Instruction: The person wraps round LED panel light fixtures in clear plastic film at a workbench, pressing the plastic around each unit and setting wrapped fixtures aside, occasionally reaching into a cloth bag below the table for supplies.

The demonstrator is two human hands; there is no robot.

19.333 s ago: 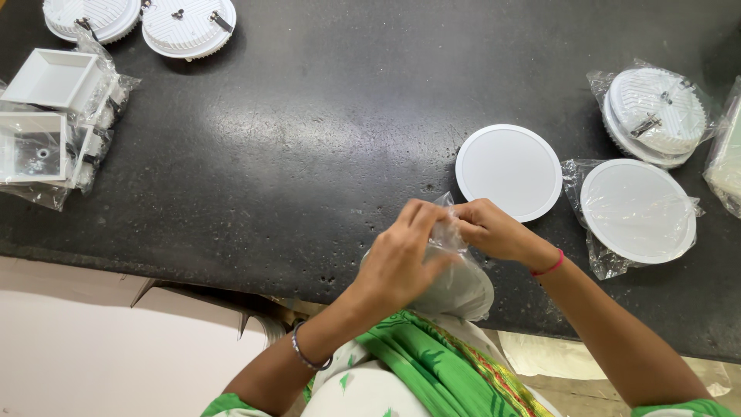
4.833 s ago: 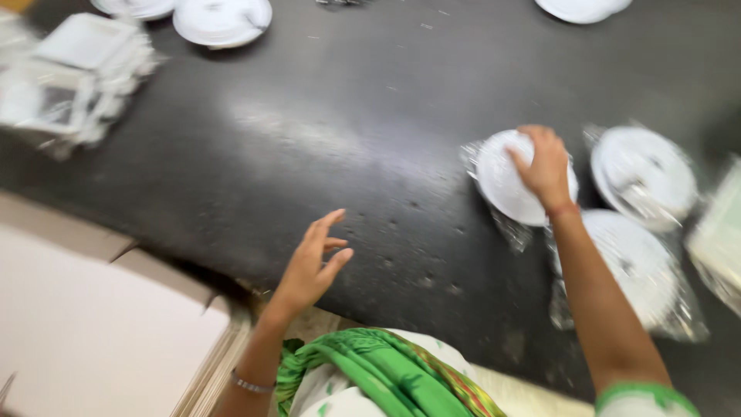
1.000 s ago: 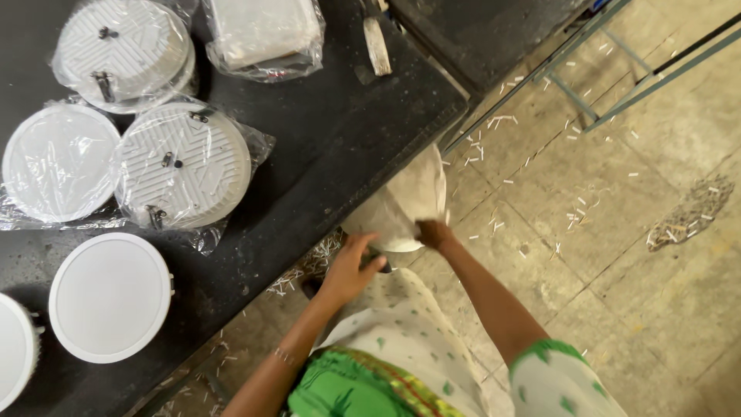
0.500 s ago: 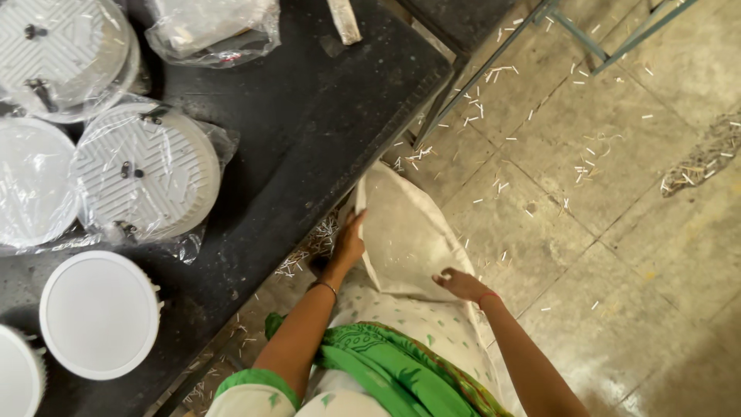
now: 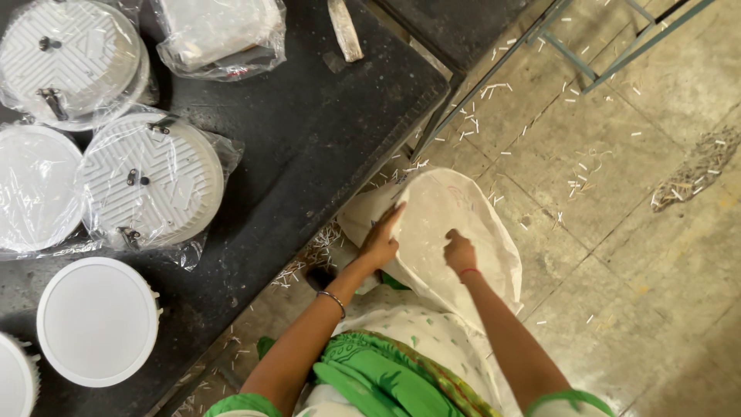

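A large white sack (image 5: 451,224) stands open on the floor at the black table's (image 5: 309,147) right end. My left hand (image 5: 381,241) grips the sack's near rim, fingers spread along the edge. My right hand (image 5: 460,251) is inside the sack's mouth, fingers curled; whether it holds anything cannot be seen. Round white light fixtures lie on the table to the left: a bare one (image 5: 96,320) near the front edge, and bagged ones (image 5: 150,181) showing ribbed backs with spring clips.
More bagged fixtures (image 5: 65,58) and a bagged white box (image 5: 216,31) sit at the table's far side. A metal frame (image 5: 610,46) stands on the tiled floor at top right. Small white scraps litter the floor (image 5: 617,193) around the sack.
My right hand has moved from the sack's near edge into its mouth. My left hand stays on the rim. The view has shifted slightly left.
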